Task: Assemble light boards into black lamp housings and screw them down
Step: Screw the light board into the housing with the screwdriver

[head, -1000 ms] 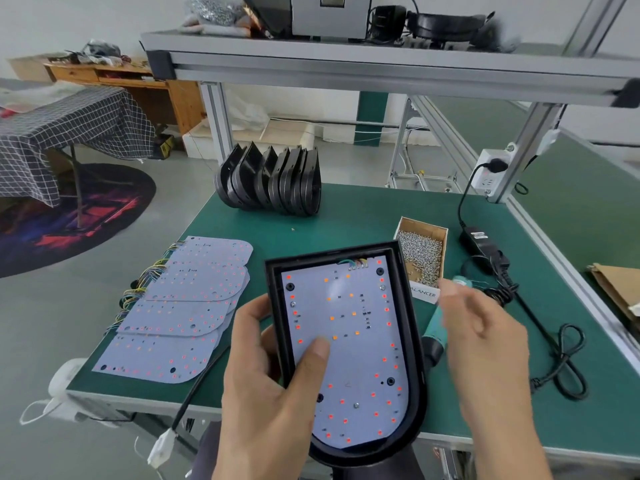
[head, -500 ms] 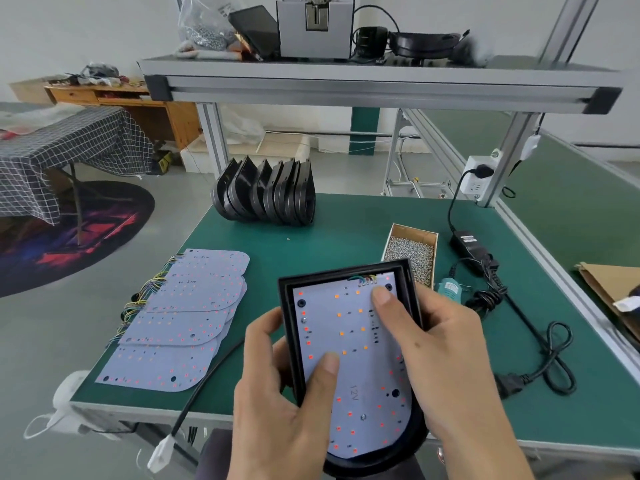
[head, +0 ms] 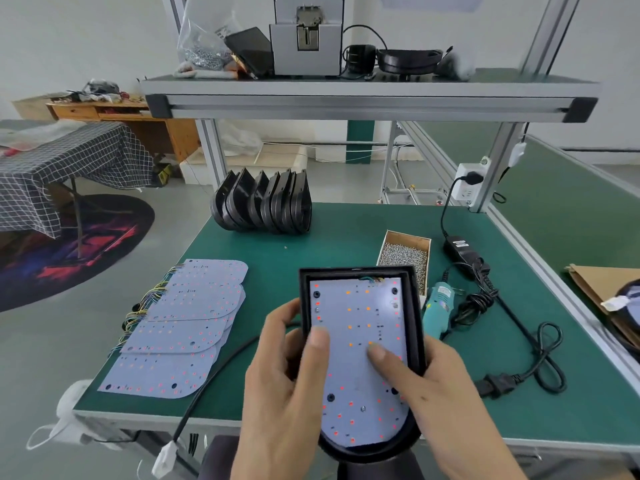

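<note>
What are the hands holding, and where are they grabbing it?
Both hands hold the black lamp housing with its light board inside. The left hand grips its left edge, the right hand its right edge, thumbs pressing the board.

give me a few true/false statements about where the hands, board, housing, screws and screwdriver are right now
1. Both thumbs press on the light board seated in the black housing. True.
2. The right hand holds the teal screwdriver. False: the screwdriver lies on the green table, right of the housing; the right hand grips the housing.
3. The box of screws sits behind the housing, on the table. True.
4. The spare light boards are stacked to the right of the housing. False: they lie to its left.
5. The left hand rests flat on the table. False: it grips the housing's left edge.
</note>
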`<state>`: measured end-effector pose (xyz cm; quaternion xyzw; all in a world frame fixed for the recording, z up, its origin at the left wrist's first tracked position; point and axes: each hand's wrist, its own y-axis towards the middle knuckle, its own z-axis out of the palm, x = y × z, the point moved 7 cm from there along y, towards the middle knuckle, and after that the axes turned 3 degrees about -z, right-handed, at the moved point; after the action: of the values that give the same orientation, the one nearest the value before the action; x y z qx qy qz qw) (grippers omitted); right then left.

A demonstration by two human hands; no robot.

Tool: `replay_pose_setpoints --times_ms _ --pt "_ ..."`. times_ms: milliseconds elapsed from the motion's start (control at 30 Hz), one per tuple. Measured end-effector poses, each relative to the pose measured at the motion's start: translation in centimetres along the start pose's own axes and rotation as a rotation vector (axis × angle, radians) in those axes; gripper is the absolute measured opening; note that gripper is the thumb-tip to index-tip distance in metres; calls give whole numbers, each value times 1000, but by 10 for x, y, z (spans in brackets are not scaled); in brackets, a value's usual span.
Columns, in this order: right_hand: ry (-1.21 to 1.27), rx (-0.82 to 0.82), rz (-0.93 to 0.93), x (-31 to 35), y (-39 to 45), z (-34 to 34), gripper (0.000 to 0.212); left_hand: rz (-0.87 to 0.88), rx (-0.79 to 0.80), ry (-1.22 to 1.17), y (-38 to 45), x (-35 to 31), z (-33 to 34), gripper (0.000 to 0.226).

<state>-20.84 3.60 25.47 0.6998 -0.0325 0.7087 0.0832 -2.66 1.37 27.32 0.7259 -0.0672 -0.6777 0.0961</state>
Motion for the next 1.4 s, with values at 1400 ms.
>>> replay_pose_setpoints --times_ms 1400 --pt "-538 155 -487 70 -16 -24 24 571 455 509 51 -60 -5 10"
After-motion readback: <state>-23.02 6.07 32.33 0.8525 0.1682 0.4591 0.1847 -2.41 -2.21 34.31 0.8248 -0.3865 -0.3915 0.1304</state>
